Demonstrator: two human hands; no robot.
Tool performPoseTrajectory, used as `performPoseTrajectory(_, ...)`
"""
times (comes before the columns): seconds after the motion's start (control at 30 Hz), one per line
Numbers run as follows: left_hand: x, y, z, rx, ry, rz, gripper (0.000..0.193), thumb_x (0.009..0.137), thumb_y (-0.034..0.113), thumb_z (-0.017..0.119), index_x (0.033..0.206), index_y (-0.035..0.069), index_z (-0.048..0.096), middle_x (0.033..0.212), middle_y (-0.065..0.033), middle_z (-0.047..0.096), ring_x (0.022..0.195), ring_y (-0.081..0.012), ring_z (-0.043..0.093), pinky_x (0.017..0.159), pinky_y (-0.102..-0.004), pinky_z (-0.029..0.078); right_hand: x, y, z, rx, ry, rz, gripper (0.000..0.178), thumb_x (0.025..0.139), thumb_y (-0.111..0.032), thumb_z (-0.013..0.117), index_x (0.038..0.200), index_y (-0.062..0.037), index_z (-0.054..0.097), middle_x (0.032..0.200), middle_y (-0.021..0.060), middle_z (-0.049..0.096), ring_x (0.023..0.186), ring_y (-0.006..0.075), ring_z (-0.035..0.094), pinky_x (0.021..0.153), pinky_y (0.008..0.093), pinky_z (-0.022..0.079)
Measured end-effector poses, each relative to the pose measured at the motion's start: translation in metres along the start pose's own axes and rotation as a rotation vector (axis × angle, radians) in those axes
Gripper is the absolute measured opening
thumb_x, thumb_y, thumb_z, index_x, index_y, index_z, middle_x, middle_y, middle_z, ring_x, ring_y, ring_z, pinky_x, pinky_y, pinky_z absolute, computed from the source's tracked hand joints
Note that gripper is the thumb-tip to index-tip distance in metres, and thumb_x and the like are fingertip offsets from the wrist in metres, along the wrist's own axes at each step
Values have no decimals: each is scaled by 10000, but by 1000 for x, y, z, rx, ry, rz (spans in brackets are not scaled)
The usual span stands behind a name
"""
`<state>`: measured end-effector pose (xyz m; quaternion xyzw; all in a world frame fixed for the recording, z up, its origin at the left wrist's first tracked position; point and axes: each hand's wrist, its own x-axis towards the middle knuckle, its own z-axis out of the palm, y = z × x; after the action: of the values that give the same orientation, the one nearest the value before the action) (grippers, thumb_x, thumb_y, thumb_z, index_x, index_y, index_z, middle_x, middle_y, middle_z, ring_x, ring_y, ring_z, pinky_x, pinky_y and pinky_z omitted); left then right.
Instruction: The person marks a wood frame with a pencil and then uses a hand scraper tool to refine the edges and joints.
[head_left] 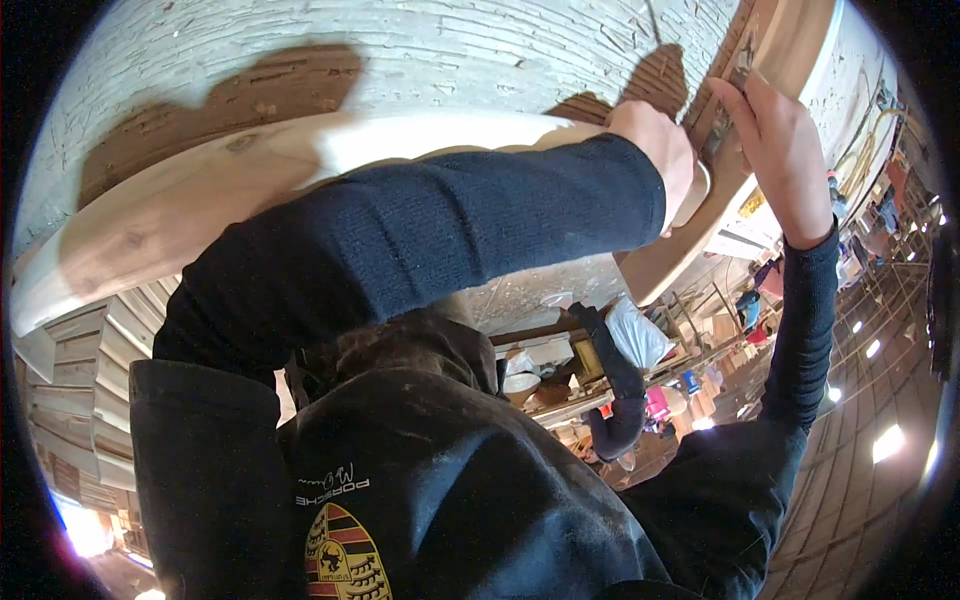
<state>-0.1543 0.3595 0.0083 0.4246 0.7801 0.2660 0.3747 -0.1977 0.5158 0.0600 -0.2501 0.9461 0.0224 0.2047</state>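
Timber (797,42), cut in a curve, lies at the right side of the pale, worn surface (450,50), near both hands. The left hand (652,150) has its fingers curled; whether they grip something, I cannot tell. The right hand (785,135) has bent fingers beside a dark, narrow piece (741,72); their hold is also unclear. Rough shaping seems done, handling seems unfinished; how much remains, I cannot judge. Leftward lies a long, pale plank (190,190); farther, a white bag (640,338).
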Motion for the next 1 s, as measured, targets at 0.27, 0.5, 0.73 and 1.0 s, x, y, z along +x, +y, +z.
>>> performPoseTrajectory(0.27,1,-1,5,-15,8,6,581,732,648,657,877,88,707,843,-51,693,765,-201,692,635,-329,548,0,-3,4,-38,-30,43,228,942,-240,566,855,-30,587,542,151,518,465,286,563,444,369,419)
performPoseTrajectory(0.5,-1,-4,5,-17,23,-10,585,726,648,662,873,83,705,838,-51,691,766,-199,691,646,-333,549,4,-14,-13,159,-47,202,219,942,-231,570,850,-33,561,576,160,546,485,307,572,431,372,424)
performPoseTrajectory(0.73,-1,-3,8,41,43,25,591,745,658,637,881,86,701,826,-55,681,768,-192,690,639,-327,549,13,-21,-30,235,-103,382,230,931,-242,583,846,-31,551,624,201,548,526,367,562,454,402,431)
performPoseTrajectory(1.0,0,-9,7,25,2,-6,634,722,676,642,912,72,682,840,-56,676,751,-193,690,617,-326,549,5,-14,-20,189,-165,373,228,979,-238,521,1017,-55,651,552,30,508,455,74,483,425,248,351)
